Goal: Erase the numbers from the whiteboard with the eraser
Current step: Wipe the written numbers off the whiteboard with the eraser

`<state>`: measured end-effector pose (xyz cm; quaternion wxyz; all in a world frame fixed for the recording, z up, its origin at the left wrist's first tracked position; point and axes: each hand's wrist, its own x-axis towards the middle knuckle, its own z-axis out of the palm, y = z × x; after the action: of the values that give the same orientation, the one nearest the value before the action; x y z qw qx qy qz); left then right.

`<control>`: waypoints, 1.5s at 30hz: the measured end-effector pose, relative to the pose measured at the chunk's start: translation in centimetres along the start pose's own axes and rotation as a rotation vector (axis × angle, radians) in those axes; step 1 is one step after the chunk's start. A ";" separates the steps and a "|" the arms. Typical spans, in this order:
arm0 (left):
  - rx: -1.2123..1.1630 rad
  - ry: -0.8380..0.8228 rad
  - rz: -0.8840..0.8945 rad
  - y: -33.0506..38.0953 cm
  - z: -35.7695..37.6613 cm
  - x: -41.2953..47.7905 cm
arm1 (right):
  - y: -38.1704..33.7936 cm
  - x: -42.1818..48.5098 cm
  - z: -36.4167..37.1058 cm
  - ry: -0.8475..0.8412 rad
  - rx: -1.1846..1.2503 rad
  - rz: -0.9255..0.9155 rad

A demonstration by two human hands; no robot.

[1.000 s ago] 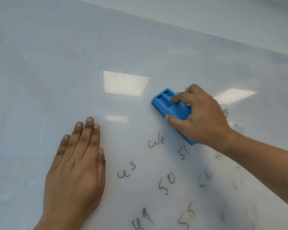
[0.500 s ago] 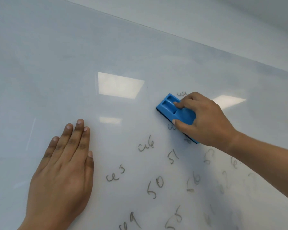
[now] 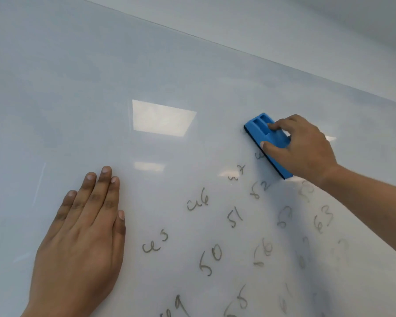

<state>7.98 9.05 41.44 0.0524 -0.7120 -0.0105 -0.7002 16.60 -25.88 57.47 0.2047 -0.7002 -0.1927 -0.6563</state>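
The whiteboard (image 3: pixel 78 88) fills the view. My right hand (image 3: pixel 304 147) grips a blue eraser (image 3: pixel 264 133) and presses its dark pad flat against the board, right of centre. Several handwritten numbers (image 3: pixel 213 257) sit below and left of the eraser; those under my right forearm are smeared and faint. A partly covered number shows at the eraser's lower edge. My left hand (image 3: pixel 82 243) lies flat on the board at the lower left, fingers together, holding nothing.
The board's top edge (image 3: pixel 215 44) runs diagonally across the upper right, with a plain wall (image 3: pixel 306 24) beyond it. Bright ceiling-light reflections (image 3: pixel 162 117) show on the glossy board surface.
The eraser and my right hand have slid up the board, uncovering more numbers below them. My left hand stays flat on the board.
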 end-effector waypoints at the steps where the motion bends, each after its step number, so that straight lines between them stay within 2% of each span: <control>1: -0.001 0.013 0.003 0.0 0.1 0.0 | -0.2 0.5 0.3 0.020 0.004 0.012; 3: -0.003 0.044 0.011 -0.2 0.4 0.2 | -1.2 0.1 0.9 0.035 0.035 -0.077; 6: -0.007 0.070 0.008 -0.2 0.6 0.2 | -1.5 -2.2 1.0 -0.029 0.045 -0.250; 11: 0.012 0.052 0.005 0.1 0.4 0.1 | 0.5 0.8 0.8 0.070 0.019 -0.006; 16: 0.017 0.011 -0.006 0.1 0.2 0.0 | -1.5 0.1 1.3 0.046 -0.017 -0.258; 20: 0.039 0.017 -0.022 0.7 -0.2 0.2 | -3.1 -0.1 1.2 0.053 0.003 -0.213; 28: 0.067 0.012 -0.037 0.8 -0.4 -0.1 | -12.6 -15.7 1.9 -0.295 0.088 -0.688; 30: 0.063 0.015 -0.037 0.8 -0.4 -0.3 | -12.2 -16.4 2.2 -0.289 0.112 -0.606; 33: 0.069 0.025 -0.035 0.8 -0.4 -0.2 | -12.1 -15.2 2.5 -0.152 0.246 -0.364; 34: 0.072 0.027 -0.035 0.8 -0.4 -0.2 | -12.6 -15.5 2.6 -0.147 0.263 -0.367; 38: 0.071 0.020 -0.036 0.8 -0.4 -0.2 | -13.8 -18.3 3.0 -0.260 0.220 -0.604; 42: 0.066 0.020 -0.039 0.7 -0.3 -0.3 | -13.4 -16.3 3.2 -0.129 0.261 -0.409; 45: 0.068 0.021 -0.033 0.6 -0.4 -0.2 | -14.8 -17.2 3.6 -0.160 0.243 -0.534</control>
<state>7.67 8.47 41.21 0.0650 -0.7023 -0.0457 -0.7074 10.55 -11.54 40.61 0.0914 -0.6448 -0.4624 -0.6017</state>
